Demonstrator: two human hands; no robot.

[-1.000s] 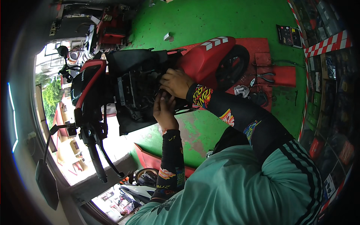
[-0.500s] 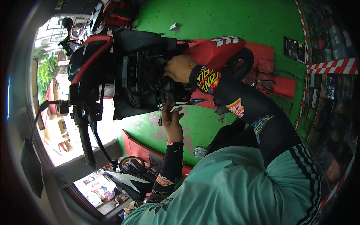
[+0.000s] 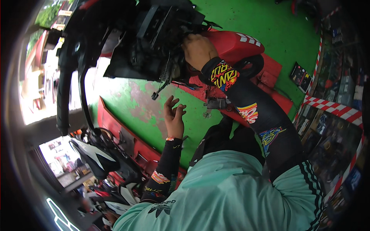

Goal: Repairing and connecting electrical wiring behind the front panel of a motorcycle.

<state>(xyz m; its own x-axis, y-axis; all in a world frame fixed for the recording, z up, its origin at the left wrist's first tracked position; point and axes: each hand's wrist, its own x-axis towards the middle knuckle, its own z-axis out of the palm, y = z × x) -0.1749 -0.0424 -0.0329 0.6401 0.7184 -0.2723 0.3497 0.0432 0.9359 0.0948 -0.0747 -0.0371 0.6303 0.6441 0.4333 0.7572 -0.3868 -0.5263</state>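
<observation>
My right hand [image 3: 197, 52] reaches into the dark, uncovered body [image 3: 150, 38] of a scooter, beside its red panel with white chevrons [image 3: 227, 42]. The fingers curl at a black part there; what they hold is hidden. My left hand [image 3: 174, 115] is held open over the green floor, holding nothing, just below a hanging wire with a black connector [image 3: 155, 94]. A red platform [image 3: 264, 98] lies beneath the scooter, with a small dark block-like part [image 3: 216, 104] on it.
The handlebar grip and lever [image 3: 62, 96] reach down on the left. A white-and-black scooter [image 3: 92, 158] and a long red ramp [image 3: 119, 129] are at lower left. Red-and-white tape [image 3: 327, 109] edges glass cases on the right, near a dark flat package [image 3: 300, 77] on the floor.
My left hand has come away from the scooter's body, leaving the wire dangling. My right hand stays inside. The scooter now sits higher in the picture as the view has shifted.
</observation>
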